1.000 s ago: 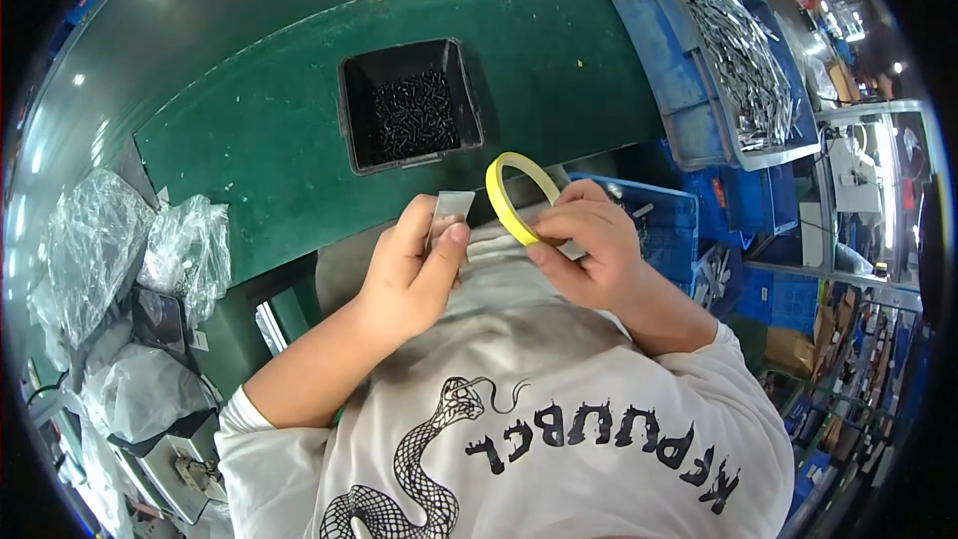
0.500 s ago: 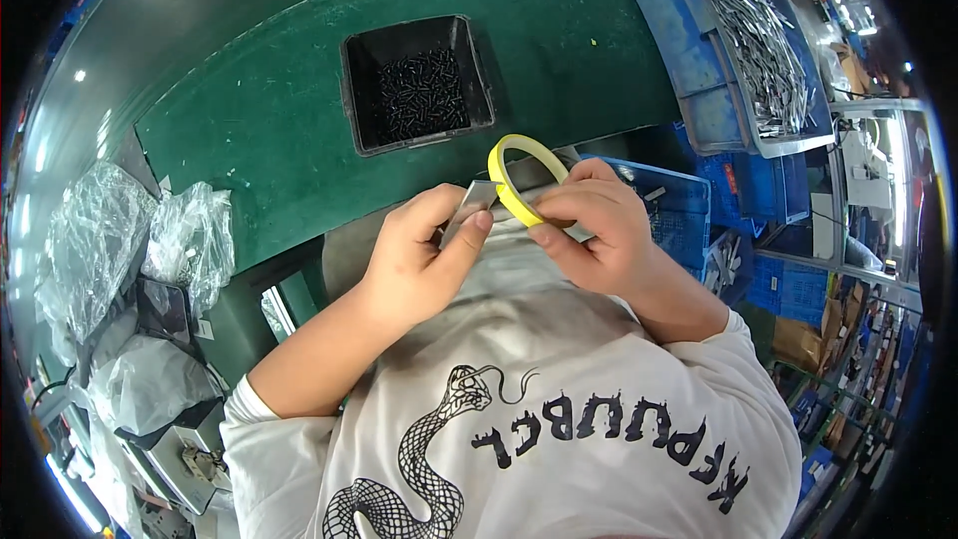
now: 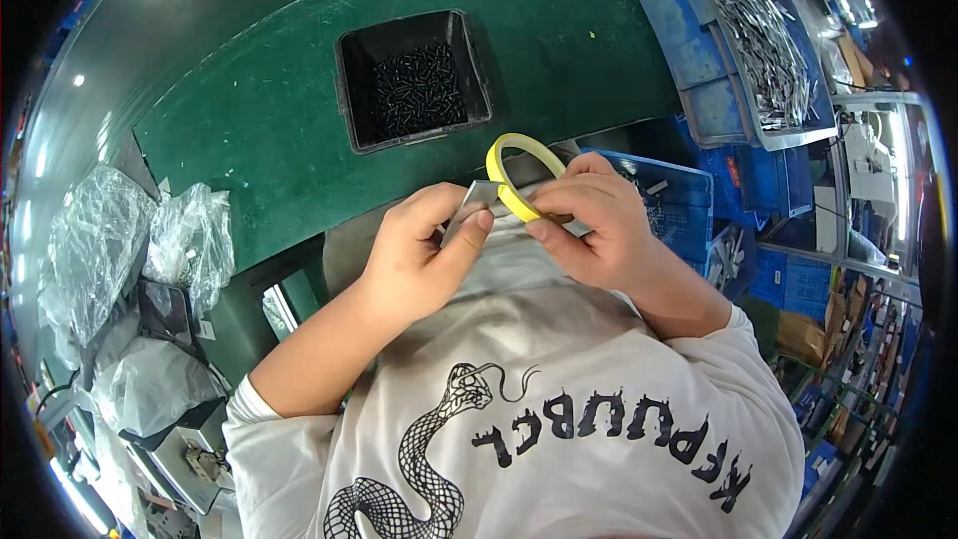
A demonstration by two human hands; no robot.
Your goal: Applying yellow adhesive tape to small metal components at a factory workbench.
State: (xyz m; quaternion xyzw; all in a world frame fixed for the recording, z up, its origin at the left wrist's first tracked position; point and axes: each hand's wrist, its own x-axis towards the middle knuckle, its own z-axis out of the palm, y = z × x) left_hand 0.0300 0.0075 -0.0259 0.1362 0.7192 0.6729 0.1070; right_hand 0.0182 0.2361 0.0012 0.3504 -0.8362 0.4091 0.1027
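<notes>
A small flat metal piece (image 3: 477, 199) is pinched between the thumb and fingers of my left hand (image 3: 414, 255). My right hand (image 3: 599, 220) grips a roll of narrow yellow tape (image 3: 496, 162) by its near rim. The roll stands tilted, and its left side meets the upper end of the metal piece. Both hands are close together in front of my body. Beyond them, a black bin (image 3: 349, 120) on the green table holds many small black cylindrical parts (image 3: 417, 90).
The green table (image 3: 269, 140) spans the far side. Clear plastic bags (image 3: 100, 230) lie at the left. A large blue crate (image 3: 714, 90) with thin metal strips (image 3: 758, 40) stands at the upper right. Another blue crate (image 3: 684, 180) sits lower, beside my right hand.
My hands keep the same hold on the metal piece and the tape roll. Only a slight shift of the whole view shows.
</notes>
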